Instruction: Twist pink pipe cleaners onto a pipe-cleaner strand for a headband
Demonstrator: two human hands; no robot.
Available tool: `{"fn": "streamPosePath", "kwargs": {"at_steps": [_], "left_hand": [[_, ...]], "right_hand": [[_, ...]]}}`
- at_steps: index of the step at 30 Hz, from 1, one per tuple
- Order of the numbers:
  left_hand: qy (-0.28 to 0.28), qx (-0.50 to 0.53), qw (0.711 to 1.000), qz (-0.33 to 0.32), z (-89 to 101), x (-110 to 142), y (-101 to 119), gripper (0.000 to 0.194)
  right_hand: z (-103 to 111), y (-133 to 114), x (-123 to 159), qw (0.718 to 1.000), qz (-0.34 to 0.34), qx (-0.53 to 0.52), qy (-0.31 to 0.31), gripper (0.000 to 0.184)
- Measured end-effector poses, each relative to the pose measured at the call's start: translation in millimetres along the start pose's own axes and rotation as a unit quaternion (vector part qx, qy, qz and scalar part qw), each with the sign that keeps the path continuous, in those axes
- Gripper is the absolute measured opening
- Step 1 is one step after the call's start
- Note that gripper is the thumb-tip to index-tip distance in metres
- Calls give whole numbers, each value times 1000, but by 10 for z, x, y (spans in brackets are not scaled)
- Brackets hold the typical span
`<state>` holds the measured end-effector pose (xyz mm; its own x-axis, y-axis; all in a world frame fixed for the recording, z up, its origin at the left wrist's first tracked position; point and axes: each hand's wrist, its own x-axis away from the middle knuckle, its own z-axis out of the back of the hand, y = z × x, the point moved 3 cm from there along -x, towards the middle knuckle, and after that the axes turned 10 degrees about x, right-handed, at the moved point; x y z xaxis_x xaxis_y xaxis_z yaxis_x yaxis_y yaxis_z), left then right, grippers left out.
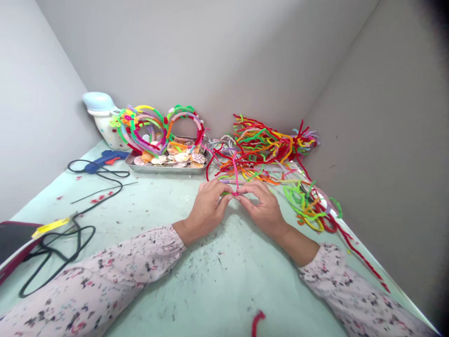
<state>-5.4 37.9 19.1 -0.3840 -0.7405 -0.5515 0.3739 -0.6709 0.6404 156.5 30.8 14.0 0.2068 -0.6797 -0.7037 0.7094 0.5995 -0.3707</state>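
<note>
Above the middle of the table, my left hand [210, 202] and my right hand [263, 206] meet fingertip to fingertip. Both are closed in a pinch on a pink pipe cleaner [236, 173], whose free end stands upright between them. A short green bit shows at the left fingertips, mostly covered by the fingers. Behind my hands lies a large bundle of colourful pipe cleaners [266, 140]. Bent green, yellow and red pipe cleaners [308, 208] lie to the right of my right hand.
A metal tray [168, 170] of seashells [182, 157] carries pipe-cleaner headbands [182, 114] at the back. Left of it are a white container with a blue lid [105, 124], a blue glue gun [105, 160] and its black cord [79, 243]. A red piece [257, 320] lies near the front.
</note>
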Motion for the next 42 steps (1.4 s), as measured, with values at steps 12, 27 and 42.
{"fn": "streamPosePath", "kwargs": {"at_steps": [12,27,42], "left_hand": [[1,-7,1000,-8,-6,6,-12,9],[0,-22,999,-32,-12,14,-10,8],[7,-21,999,-41,-5,15,-10,8]], "right_hand": [[11,-3,1,1000,-1,4,-5,9],[0,-9,-7,999,-8,-13,-29,6],[0,21,-11,1000,-15,-12,-25,8]]}}
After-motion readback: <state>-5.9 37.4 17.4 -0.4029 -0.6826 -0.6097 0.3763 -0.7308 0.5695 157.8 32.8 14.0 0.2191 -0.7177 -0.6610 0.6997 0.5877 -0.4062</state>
